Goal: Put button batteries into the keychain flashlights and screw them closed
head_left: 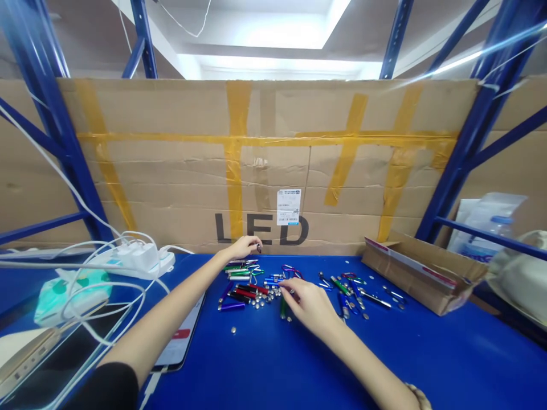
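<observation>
My left hand (244,248) is raised at the back of the blue table, fingers closed round a small dark piece (258,248) whose kind I cannot make out. Below it lies a row of green and silver metal tubes with carabiner clips (239,272). My right hand (310,302) reaches down with its fingers pinched beside the small round silver discs (258,302); what its fingertips hold is hidden. Red and black tubes (252,290) and a purple tube (231,306) lie left of it. Partly under that hand shows a green tube (282,308).
More coloured tubes, clips and discs (352,293) are scattered to the right, before an open cardboard box (423,273). At left are a tablet (179,341), white cables and a power strip (137,259). A large taped carton (179,182) walls off the back.
</observation>
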Demonstrator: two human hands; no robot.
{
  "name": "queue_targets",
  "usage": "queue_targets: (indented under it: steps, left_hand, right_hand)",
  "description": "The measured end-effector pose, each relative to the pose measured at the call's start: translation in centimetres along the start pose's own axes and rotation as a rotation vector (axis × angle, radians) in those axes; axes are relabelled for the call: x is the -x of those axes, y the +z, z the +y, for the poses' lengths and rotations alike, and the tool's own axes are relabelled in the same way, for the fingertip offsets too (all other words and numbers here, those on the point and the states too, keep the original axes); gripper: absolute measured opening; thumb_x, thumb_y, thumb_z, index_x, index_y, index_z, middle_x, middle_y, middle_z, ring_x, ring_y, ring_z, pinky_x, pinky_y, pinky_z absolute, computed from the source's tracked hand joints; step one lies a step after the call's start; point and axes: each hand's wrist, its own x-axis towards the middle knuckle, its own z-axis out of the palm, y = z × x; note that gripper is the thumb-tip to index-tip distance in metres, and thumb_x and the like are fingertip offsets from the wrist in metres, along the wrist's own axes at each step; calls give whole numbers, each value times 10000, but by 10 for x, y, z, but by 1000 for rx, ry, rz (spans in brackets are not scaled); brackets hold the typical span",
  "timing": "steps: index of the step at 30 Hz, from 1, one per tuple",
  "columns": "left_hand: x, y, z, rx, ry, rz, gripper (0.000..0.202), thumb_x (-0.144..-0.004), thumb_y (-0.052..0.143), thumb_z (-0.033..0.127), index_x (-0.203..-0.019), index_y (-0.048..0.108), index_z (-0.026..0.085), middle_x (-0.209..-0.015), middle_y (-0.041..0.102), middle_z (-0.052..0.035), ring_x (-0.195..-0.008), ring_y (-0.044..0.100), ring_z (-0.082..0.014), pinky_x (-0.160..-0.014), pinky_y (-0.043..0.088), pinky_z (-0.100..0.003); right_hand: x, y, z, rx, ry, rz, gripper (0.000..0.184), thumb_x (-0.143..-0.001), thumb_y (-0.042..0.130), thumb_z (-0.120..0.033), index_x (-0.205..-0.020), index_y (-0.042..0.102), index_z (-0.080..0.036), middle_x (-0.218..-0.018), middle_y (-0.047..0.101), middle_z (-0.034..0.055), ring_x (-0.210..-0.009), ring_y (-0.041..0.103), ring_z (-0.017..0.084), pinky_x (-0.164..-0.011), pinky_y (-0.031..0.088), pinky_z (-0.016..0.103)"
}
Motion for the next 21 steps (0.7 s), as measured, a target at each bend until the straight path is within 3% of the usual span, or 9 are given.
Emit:
queue_targets:
  steps: [7, 13, 17, 21]
  left_hand:
    - [10, 4, -30, -149, -26, -68, 275, -883, 525, 271, -1125, 532, 141, -1120, 568, -84, -938, 590, -210, -786, 505, -403]
    - [20, -7, -33, -297, -28, -124, 274, -881, 527, 272, -1121, 536, 140, -1120, 569, -82, -940, 589, -214, -785, 506, -401]
    - [24, -8, -13, -415, 3, -117, 248, -889, 513, 268, -1110, 545, 161, -1128, 568, -83, -939, 587, -201, -792, 504, -389]
    - [34, 12, 32, -499, 161, -103, 256, -876, 533, 267, -1095, 549, 136, -1114, 571, -83, -974, 573, -220, -828, 474, -430]
  right_hand:
    - [-4, -13, 8, 67, 34, 28, 273, -878, 404, -225, -944, 668, -215, -927, 699, 28, -808, 664, 183, -643, 495, 262]
    - [-11, -35, 37, 115, 193, 102, 306, -894, 362, -250, -1001, 645, -202, -1008, 677, 54, -835, 641, 211, -703, 481, 328]
    - [-12, -43, 54, 131, 239, 37, 279, -865, 401, -228, -990, 648, -199, -981, 676, 64, -811, 627, 213, -677, 465, 331]
    - [-11, -41, 61, 69, 172, -206, 160, -748, 586, -235, -868, 691, -235, -897, 693, 13, -730, 625, 168, -621, 453, 259]
